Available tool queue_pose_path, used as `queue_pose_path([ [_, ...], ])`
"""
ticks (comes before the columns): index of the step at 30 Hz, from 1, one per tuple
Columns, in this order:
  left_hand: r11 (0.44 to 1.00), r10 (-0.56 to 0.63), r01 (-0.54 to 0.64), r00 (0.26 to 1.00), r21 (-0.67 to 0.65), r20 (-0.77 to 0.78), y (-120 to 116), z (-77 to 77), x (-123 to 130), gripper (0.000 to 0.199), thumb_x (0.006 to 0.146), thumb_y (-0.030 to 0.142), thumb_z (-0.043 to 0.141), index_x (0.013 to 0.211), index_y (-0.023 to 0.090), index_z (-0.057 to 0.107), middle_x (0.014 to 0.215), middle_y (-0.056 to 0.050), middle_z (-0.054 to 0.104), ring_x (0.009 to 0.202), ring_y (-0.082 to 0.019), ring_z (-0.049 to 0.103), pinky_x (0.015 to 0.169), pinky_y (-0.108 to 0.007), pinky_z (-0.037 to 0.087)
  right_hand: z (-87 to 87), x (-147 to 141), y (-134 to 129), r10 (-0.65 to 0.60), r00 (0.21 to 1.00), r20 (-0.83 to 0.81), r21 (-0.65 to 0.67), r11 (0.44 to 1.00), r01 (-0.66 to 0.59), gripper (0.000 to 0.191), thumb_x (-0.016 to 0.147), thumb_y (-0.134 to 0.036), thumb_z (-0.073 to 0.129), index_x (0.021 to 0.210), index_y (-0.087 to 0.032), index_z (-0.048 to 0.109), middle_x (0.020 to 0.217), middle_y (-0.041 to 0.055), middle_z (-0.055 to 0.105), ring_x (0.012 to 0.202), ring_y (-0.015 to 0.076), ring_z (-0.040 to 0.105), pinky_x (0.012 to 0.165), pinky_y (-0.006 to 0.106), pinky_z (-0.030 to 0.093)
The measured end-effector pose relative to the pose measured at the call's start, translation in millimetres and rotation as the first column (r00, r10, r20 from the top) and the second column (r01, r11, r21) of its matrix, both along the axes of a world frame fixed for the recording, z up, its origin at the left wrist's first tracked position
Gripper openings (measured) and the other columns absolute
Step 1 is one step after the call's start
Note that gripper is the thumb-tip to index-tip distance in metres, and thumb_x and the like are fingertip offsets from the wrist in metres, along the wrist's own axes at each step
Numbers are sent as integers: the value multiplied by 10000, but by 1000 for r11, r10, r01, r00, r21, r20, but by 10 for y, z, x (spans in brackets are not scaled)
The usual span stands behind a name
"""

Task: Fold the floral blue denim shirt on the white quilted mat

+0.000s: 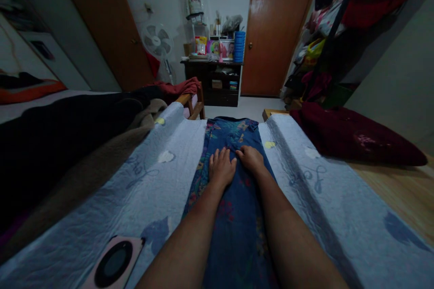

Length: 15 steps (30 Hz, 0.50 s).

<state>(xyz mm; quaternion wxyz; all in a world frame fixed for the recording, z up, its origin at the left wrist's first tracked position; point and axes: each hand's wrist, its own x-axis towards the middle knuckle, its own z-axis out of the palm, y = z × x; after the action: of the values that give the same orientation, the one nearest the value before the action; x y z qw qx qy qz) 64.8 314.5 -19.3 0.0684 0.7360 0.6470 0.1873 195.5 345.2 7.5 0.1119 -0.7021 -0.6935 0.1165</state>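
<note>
A long blue floral garment [233, 226] lies lengthwise on the pale bedding, its dark-edged end at the far side. My left hand [222, 167] rests flat on the cloth, fingers stretched out and slightly spread. Just to its right, my right hand [251, 159] is on the same garment with its fingers curled in and the tips together at the fabric. Small creases show in the cloth around both hands. Both forearms cover part of the near half of the garment.
A pink device with a round dark ring [113, 262] lies on the patterned bed cover [162, 189] at lower left. Dark clothes and a brown blanket [101, 144] are piled on the left. On the right sits a maroon cushion [359, 137]. Beyond stand a fan [158, 40] and dark cabinet [210, 83].
</note>
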Motion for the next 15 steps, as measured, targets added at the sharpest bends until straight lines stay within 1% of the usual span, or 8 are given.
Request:
queue_pose_path([
  [3, 1000, 22, -22, 999, -3, -36, -6, 0, -7, 537, 941, 445, 413, 1412, 192, 465, 1505, -97, 430, 1411, -346, 317, 1152, -512, 264, -7, 5, 14, -27, 1000, -9, 6, 1000, 27, 292, 951, -425, 459, 977, -247, 688, 991, 60, 730, 966, 208, 659, 750, 268, 434],
  [5, 999, 43, -43, 998, -1, -51, -11, 0, -10, 558, 930, 473, 424, 1412, 196, 470, 1506, -110, 425, 1407, -367, 315, 1146, -526, 262, -16, -2, 7, -56, 998, -8, 20, 998, 56, 262, 946, -400, 471, 1002, -250, 678, 1003, 58, 724, 975, 210, 652, 762, 272, 437],
  [9, 998, 64, -64, 996, -4, -64, -18, 14, -8, 564, 919, 494, 439, 1410, 219, 477, 1505, -115, 427, 1406, -382, 314, 1140, -543, 254, -14, -10, -19, -98, 995, 14, 66, 993, 97, 262, 939, -275, 448, 1105, -233, 646, 1094, 83, 682, 1015, 226, 628, 822, 302, 453],
  [11, 998, 57, -58, 996, -18, -67, -24, 26, -4, 566, 924, 497, 432, 1416, 220, 471, 1508, -116, 421, 1409, -384, 305, 1143, -547, 242, -1, -5, -15, -92, 996, 18, 139, 986, 88, 295, 922, -214, 441, 1142, -201, 637, 1160, 114, 649, 1074, 241, 599, 888, 326, 448],
  [12, 998, 54, -56, 996, -26, -70, -27, 31, -2, 569, 926, 498, 430, 1420, 217, 466, 1512, -117, 415, 1412, -384, 299, 1145, -547, 237, 4, -1, -7, -64, 998, 4, 191, 980, 62, 311, 915, -192, 438, 1159, -187, 631, 1194, 122, 634, 1111, 243, 580, 929, 334, 438],
  [13, 998, 54, -56, 996, -31, -74, -28, 37, -2, 572, 927, 497, 430, 1424, 215, 461, 1515, -116, 409, 1414, -383, 294, 1146, -544, 235, 3, 4, 5, -9, 1000, -20, 242, 970, 14, 331, 910, -173, 432, 1180, -178, 624, 1230, 122, 621, 1151, 236, 559, 973, 338, 422],
  [15, 998, 58, -60, 995, -25, -75, -22, 45, -10, 556, 938, 484, 419, 1422, 215, 464, 1515, -109, 412, 1414, -370, 298, 1146, -535, 237, -19, 14, 28, 157, 985, -77, 319, 940, -125, 380, 914, -146, 399, 1236, -176, 599, 1321, 103, 586, 1239, 202, 510, 1054, 335, 374],
])
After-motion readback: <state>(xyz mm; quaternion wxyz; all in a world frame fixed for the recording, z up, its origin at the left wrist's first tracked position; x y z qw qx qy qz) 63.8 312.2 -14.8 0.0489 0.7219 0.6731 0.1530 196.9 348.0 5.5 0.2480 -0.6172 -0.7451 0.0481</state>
